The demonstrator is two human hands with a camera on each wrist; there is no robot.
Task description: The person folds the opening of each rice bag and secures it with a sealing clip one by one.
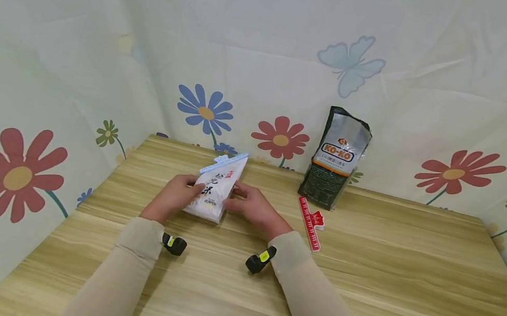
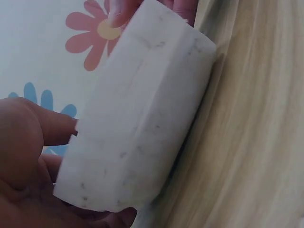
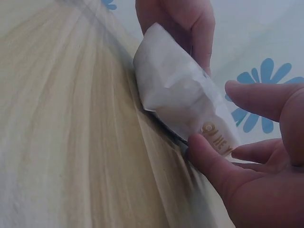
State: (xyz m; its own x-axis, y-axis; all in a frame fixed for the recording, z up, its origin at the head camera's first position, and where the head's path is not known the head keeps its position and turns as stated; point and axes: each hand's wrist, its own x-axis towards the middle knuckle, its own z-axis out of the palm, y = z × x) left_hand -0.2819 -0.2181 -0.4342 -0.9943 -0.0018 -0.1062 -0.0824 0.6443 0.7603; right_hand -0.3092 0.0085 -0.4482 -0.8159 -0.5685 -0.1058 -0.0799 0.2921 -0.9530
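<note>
A small white rice bag point(image 1: 215, 191) with black and red print leans back close over the wooden table. Along its top edge sits a light blue bar clip point(image 1: 224, 163). My left hand point(image 1: 177, 195) grips the bag's left side, thumb on the printed front. At the opposite side, my right hand point(image 1: 254, 207) holds the lower right corner between its fingers; in the right wrist view one upper finger point(image 3: 259, 99) stands apart from the bag. The left wrist view shows the bag's plain white underside point(image 2: 137, 114) between both hands.
A dark green and silver KO-KO bag point(image 1: 339, 157) stands upright against the back curtain, right of my hands. In front of it a red bar clip with a piano-key pattern point(image 1: 309, 223) lies on the table point(image 1: 411, 259). A flower-printed curtain point(image 1: 263, 70) closes off the back and sides.
</note>
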